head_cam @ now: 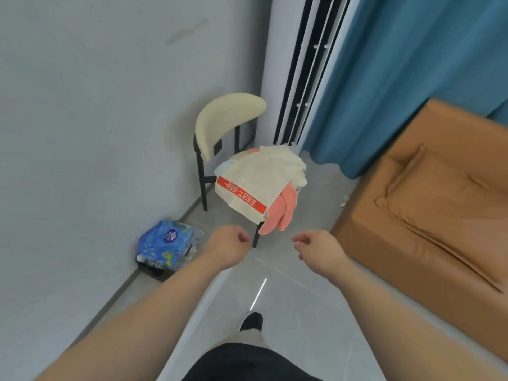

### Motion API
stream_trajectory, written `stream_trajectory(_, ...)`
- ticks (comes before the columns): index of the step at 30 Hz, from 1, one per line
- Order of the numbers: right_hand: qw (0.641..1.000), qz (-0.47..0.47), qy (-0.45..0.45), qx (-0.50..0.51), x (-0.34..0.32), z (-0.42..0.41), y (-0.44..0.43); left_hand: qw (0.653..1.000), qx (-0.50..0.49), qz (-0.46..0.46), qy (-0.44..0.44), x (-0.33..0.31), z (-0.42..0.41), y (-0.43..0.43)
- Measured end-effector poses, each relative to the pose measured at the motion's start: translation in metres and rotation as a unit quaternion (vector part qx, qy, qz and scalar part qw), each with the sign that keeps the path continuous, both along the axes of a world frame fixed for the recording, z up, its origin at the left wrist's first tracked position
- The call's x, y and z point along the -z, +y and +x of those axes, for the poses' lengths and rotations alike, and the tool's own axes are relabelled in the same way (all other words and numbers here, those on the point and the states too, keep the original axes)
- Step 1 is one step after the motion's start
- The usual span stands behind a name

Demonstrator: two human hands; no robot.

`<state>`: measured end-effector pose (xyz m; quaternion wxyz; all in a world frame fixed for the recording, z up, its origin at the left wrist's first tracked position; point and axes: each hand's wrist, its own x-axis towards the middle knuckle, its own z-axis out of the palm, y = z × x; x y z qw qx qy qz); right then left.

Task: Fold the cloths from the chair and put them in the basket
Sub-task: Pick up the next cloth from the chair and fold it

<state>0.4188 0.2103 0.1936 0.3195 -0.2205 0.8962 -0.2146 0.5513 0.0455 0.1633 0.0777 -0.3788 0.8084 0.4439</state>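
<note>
Head view showed my left hand (226,243) and right hand (316,247) empty, loosely curled, near the cloths (255,180) heaped on the chair (225,116), where a careless tug could drop the dangling pink cloth (280,215).

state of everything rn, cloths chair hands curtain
chair: upright, seat covered
cream cloth: unfolded, draped over the seat, topmost
pink cloth: unfolded, partly under the cream cloth, hanging off the seat edge
left hand: empty, fingers loosely curled, touching nothing
right hand: empty, fingers loosely curled, touching nothing
curtain: hanging down to the floor
</note>
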Motion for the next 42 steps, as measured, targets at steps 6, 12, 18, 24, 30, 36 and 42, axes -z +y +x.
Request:
stream_trajectory(6, 1.0, 0.004, 0.016, -0.014, -0.015, -0.162, -0.032, 0.999, 0.036, -0.02, 0.007, -0.017, -0.158, -0.032)
stream_trajectory(12, 0.999, -0.002, -0.017, -0.039, 0.026, -0.333, -0.084, 1.0, 0.007, -0.023, -0.01, 0.012, -0.294, -0.055)
stream_trajectory(18, 0.988, 0.042, -0.074, -0.127, 0.105, -0.491, -0.145, 0.98, -0.193, 0.04, -0.04, 0.053, -0.388, -0.06)
stream_trajectory(24, 0.975, 0.131, -0.153, -0.095, 0.141, -0.584, -0.183, 0.913, -0.381, 0.133, -0.06, 0.073, -0.439, -0.038)
stream_trajectory(30, 0.955, 0.141, -0.259, 0.028, 0.203, -0.617, -0.208, 0.793, -0.563, 0.234, -0.006, 0.119, -0.458, -0.032)
stream_trajectory(36, 0.914, 0.11, -0.365, 0.135, 0.291, -0.62, -0.231, 0.624, -0.713, 0.309, 0.079, 0.217, -0.461, -0.047)
stream_trajectory(42, 0.854, 0.029, -0.45, 0.261, 0.398, -0.633, -0.254, 0.407, -0.816, 0.353, 0.21, 0.333, -0.454, -0.069)
